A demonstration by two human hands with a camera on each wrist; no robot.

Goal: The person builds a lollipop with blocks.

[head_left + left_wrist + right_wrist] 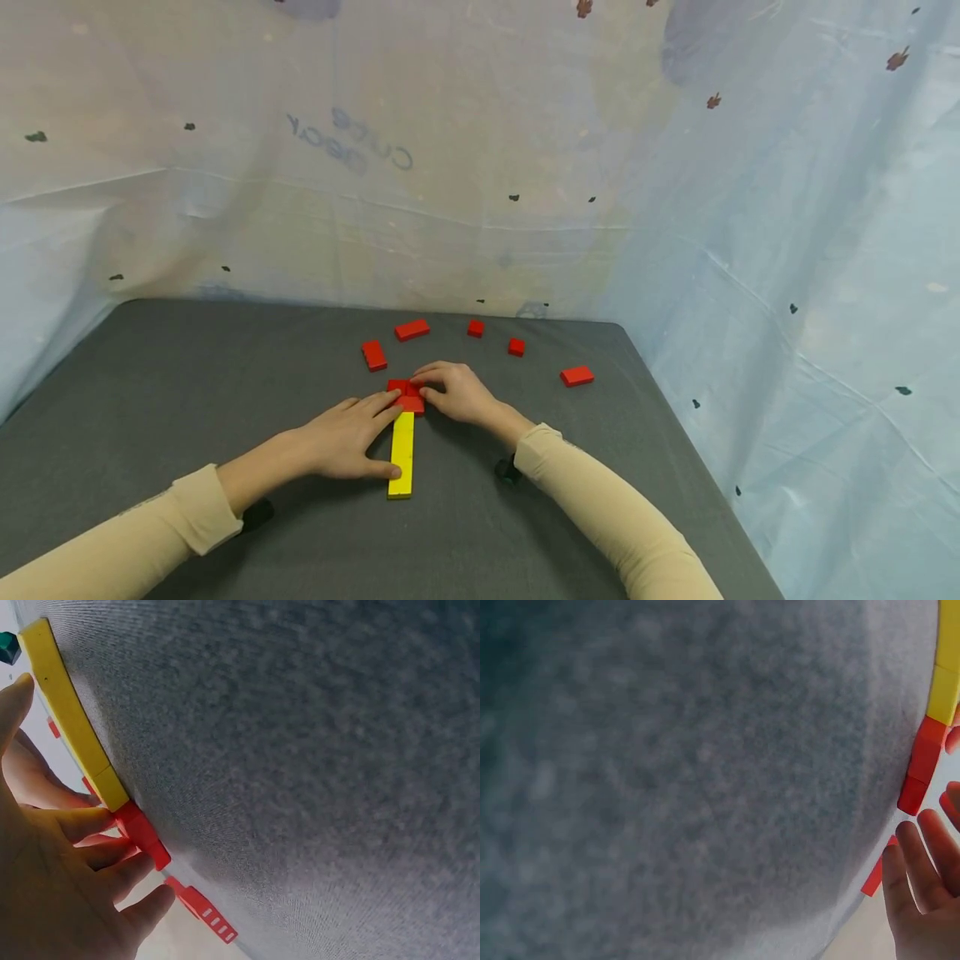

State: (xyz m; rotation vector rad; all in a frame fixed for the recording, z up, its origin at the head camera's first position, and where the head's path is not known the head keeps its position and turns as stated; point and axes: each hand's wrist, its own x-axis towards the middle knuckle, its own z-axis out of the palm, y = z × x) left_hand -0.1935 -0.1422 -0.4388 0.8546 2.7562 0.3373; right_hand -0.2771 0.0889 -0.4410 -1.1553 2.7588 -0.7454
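A long yellow strip of blocks [402, 454] lies pointing away from me, with red blocks [409, 405] set against its far end. My left hand [345, 437] spreads over the strip's left side. Its thumb rests on the yellow near the close end, and its fingertips touch the left edge of the red blocks. From the right, my right hand [459, 396] reaches in, index finger and thumb at the far right corner of the red group. In the right wrist view its fingers [930, 862] extend fairly straight beside the red blocks [926, 754].
Beyond the hands, loose red blocks form an arc on the dark grey table [187, 400]: oblong ones [374, 355] at left, small cubes [476, 329] towards the middle, another oblong [577, 377] at right. A pale patterned sheet [450, 167] hangs behind and along the right.
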